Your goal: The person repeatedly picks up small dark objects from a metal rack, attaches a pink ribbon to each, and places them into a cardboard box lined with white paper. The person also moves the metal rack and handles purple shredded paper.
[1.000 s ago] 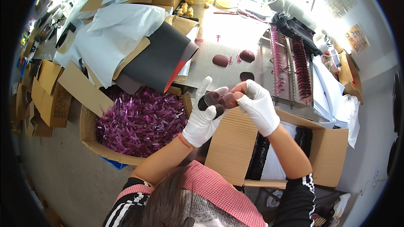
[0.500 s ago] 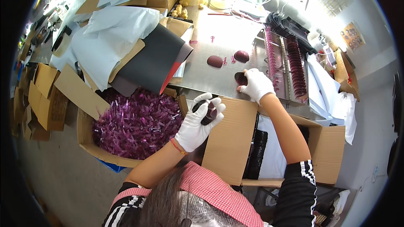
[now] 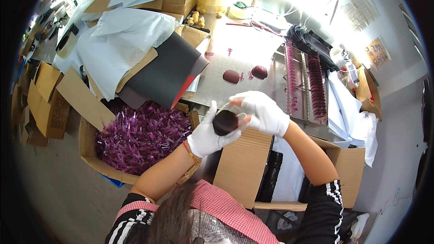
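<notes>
My left hand (image 3: 207,134), in a white glove, is closed around dark tinted lenses (image 3: 225,123) just off the table's near edge; how many are stacked there I cannot tell. My right hand (image 3: 267,114), gloved with bare fingertips, reaches over from the right and grips at the lenses' upper right edge. Two more tinted lenses, one on the left (image 3: 231,77) and one on the right (image 3: 259,72), lie on the metal table (image 3: 210,86). Small pink-purple plastic pieces (image 3: 250,75) lie between them, with another piece (image 3: 229,52) farther back.
A cardboard box (image 3: 88,147) full of purple plastic pieces (image 3: 142,138) stands at left. On the right, a rack holds a row of dark lenses (image 3: 316,88) and a row of pink pieces (image 3: 290,79). An open carton (image 3: 239,167) sits below my hands; papers (image 3: 122,31) pile far left.
My right hand has left the tabletop and come left to my left hand. The dark lens it was touching is gone from the table. My left hand has turned slightly, lenses still in it.
</notes>
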`<state>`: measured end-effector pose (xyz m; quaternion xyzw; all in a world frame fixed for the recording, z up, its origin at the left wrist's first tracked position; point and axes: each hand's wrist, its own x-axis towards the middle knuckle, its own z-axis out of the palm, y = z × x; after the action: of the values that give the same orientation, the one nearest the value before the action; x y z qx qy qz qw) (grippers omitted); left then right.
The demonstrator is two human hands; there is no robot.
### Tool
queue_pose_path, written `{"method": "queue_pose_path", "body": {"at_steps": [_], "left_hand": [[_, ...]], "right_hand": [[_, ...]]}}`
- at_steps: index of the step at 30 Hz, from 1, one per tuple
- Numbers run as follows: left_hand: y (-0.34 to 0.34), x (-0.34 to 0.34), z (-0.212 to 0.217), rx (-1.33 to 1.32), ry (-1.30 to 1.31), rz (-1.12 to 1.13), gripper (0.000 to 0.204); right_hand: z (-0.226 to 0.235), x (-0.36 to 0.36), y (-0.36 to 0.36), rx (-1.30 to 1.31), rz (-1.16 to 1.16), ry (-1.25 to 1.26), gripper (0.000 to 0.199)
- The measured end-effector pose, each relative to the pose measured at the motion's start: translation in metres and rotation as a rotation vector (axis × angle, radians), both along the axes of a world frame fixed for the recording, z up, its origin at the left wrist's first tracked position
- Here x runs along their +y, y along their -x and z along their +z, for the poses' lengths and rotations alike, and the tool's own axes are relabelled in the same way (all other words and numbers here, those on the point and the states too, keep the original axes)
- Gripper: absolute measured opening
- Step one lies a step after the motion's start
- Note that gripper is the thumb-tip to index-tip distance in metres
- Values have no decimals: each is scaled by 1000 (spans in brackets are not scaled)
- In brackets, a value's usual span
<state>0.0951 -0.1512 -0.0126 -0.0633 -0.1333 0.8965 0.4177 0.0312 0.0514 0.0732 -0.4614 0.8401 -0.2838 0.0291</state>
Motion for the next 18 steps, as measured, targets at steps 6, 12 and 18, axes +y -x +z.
{"method": "queue_pose_path", "body": {"at_steps": [6, 12, 18], "left_hand": [[14, -11, -16, 102, -34, 86, 42], [19, -17, -13, 255, 125, 98, 44], [25, -18, -19, 292, 379, 213, 37]], "right_hand": [[-33, 34, 89, 11, -751, -408, 46], [-55, 55, 155, -75, -872, -582, 46], [-35, 50, 163, -542, -618, -406, 38]]}}
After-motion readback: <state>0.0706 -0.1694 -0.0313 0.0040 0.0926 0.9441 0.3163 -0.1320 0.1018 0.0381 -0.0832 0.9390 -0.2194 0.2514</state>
